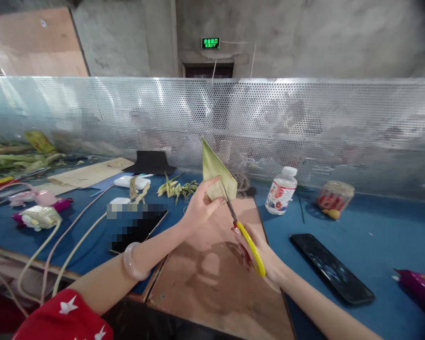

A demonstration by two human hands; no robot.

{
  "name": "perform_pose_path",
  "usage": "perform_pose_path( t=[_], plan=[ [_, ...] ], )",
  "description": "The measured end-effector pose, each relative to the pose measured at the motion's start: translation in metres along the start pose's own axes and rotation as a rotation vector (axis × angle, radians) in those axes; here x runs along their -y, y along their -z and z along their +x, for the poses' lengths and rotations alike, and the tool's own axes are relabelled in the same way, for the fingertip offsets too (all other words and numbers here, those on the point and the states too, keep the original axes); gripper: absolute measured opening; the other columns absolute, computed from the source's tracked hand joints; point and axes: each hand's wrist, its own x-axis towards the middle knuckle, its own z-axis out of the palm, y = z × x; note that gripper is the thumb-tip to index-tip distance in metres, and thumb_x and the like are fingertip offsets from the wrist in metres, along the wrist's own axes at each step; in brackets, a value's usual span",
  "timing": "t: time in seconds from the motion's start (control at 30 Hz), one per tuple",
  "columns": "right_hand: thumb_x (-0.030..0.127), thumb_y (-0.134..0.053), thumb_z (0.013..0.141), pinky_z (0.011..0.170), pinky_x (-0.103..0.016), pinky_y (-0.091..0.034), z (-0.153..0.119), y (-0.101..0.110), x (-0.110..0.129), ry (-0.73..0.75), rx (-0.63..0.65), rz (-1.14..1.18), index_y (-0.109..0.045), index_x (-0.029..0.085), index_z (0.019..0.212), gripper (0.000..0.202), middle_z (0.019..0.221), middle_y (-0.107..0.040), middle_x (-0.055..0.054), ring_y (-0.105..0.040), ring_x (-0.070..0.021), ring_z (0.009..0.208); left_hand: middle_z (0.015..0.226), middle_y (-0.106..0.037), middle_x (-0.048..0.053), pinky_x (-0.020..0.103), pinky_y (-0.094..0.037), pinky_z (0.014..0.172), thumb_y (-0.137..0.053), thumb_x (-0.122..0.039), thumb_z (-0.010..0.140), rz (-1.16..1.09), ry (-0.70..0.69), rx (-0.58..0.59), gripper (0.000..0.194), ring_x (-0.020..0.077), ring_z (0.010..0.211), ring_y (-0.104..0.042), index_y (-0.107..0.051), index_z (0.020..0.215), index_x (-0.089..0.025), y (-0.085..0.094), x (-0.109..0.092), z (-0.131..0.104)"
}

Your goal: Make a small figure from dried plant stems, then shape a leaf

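A pale green, pointed piece of leaf (216, 165), seemingly a dried husk, is pinched at its lower left edge between the thumb and fingers of my left hand (202, 200). Its tip points up and to the left. In my right hand (251, 248) is a pair of scissors (250, 243) with yellow handles. The blades reach up to the lower part of the leaf, and how far they are apart cannot be made out. Both hands are above a brown board (212, 274). A pale bangle circles my left wrist.
To the right stand a white-capped bottle (281, 191) and a clear jar (335, 198), with a black phone (332, 268) in front. Leaf scraps (179, 189), a dark tablet-like device (140, 231) and cables (80, 245) lie left. A perforated metal screen (304, 123) runs behind the blue table.
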Motion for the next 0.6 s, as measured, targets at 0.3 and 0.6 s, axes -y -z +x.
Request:
perform_pose_path(
  t=[0.3, 0.6],
  plan=[
    [0.064, -0.05, 0.079, 0.027, -0.017, -0.032, -0.0022, -0.0002, 0.0032, -0.014, 0.006, -0.011, -0.042, 0.025, 0.092, 0.043, 0.052, -0.041, 0.011, -0.036, -0.0049, 0.03, 0.129, -0.054, 0.009, 0.044, -0.044, 0.098, -0.058, -0.016, 0.078, 0.072, 0.029, -0.012, 0.052, 0.0245, 0.115, -0.053, -0.047, 0.129, -0.023, 0.0018, -0.0009, 0.0007],
    [0.065, -0.051, 0.077, 0.028, -0.016, -0.031, -0.0048, -0.0009, 0.0067, -0.036, -0.014, -0.005, -0.044, 0.025, 0.093, 0.044, 0.05, -0.04, 0.011, -0.034, -0.0049, 0.03, 0.129, -0.053, 0.007, 0.038, -0.047, 0.095, -0.056, -0.015, 0.079, 0.081, -0.031, 0.036, 0.049, 0.0215, 0.113, -0.054, -0.047, 0.127, -0.023, 0.001, -0.0035, -0.0004]
  ],
)
